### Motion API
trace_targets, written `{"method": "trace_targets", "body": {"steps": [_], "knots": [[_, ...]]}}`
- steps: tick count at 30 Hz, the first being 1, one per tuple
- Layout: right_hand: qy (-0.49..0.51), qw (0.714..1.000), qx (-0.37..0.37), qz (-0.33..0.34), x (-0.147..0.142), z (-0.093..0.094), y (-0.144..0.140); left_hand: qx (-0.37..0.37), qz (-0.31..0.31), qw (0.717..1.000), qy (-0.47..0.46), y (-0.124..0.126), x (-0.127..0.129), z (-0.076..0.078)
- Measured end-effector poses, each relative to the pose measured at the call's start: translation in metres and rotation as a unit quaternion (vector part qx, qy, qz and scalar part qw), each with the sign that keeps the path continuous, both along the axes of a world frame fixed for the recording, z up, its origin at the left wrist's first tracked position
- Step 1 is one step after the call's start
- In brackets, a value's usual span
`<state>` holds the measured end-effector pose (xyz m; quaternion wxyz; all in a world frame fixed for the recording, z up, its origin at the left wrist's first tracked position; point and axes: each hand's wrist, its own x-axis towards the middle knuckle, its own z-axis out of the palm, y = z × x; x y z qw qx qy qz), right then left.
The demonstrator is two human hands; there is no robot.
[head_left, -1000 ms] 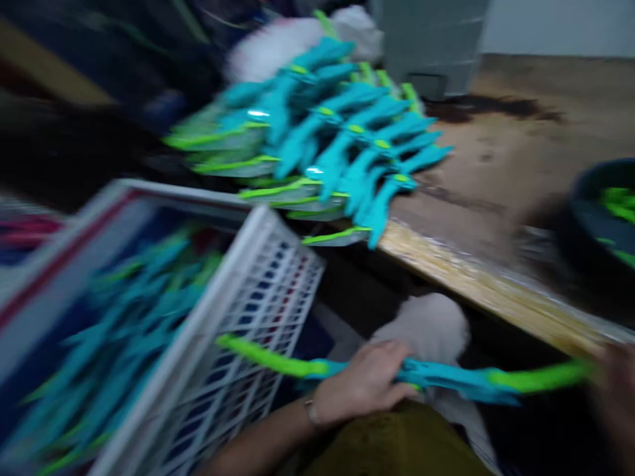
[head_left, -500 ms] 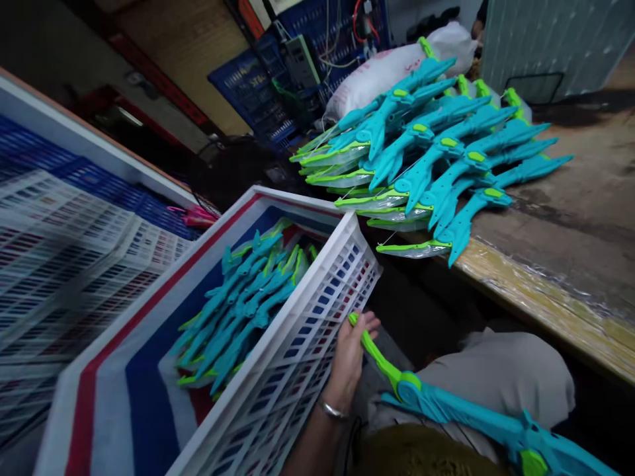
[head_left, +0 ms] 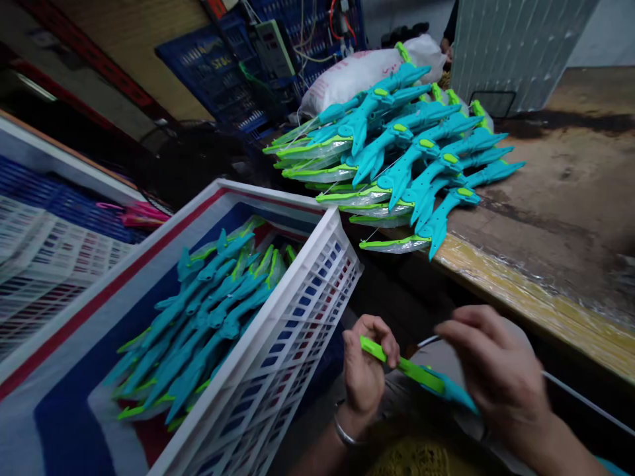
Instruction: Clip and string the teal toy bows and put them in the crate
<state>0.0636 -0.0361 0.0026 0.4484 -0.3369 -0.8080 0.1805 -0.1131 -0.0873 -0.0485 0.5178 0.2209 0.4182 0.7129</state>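
My left hand (head_left: 366, 370) is closed around the green tip of a teal and green toy sword (head_left: 414, 375) held low over my lap. My right hand (head_left: 496, 370) hovers over the sword's teal part, fingers curled, pinching a thin white strip (head_left: 585, 396) that runs off to the right. A white plastic crate (head_left: 292, 344) stands just left of my left hand, with several of the same toy swords (head_left: 203, 317) lying inside. A large pile of finished toy swords (head_left: 397, 152) rests on the wooden table (head_left: 555, 218) ahead.
A white sack (head_left: 357, 73) lies behind the pile. A grey ribbed bin (head_left: 516, 53) stands at the back of the table. Blue crates and wiring (head_left: 258, 59) fill the far side. Another white crate (head_left: 54, 225) sits at the far left with pink items (head_left: 133, 213).
The view has steadied and swung left. My left hand has slid along the sword to its green tip, and my right hand has come into view over the sword.
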Motion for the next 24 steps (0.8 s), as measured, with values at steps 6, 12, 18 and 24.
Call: {"method": "trace_targets", "body": {"steps": [6,12,18,24], "knots": [[0.041,0.990,-0.127,0.041,-0.068,0.019,-0.038,0.082,-0.056,0.994,-0.034,-0.023,0.007,0.014],[-0.001,0.994,-0.093,0.053,-0.061,0.019,-0.044,0.159,-0.076,0.984,-0.016,-0.020,0.000,0.011],[-0.055,0.996,0.017,0.073,-0.060,0.015,-0.045,0.186,-0.102,0.977,-0.012,-0.017,-0.004,0.004],[-0.035,0.995,0.010,0.090,-0.056,0.008,-0.048,0.186,-0.098,0.978,-0.011,-0.015,-0.005,0.003]]}}
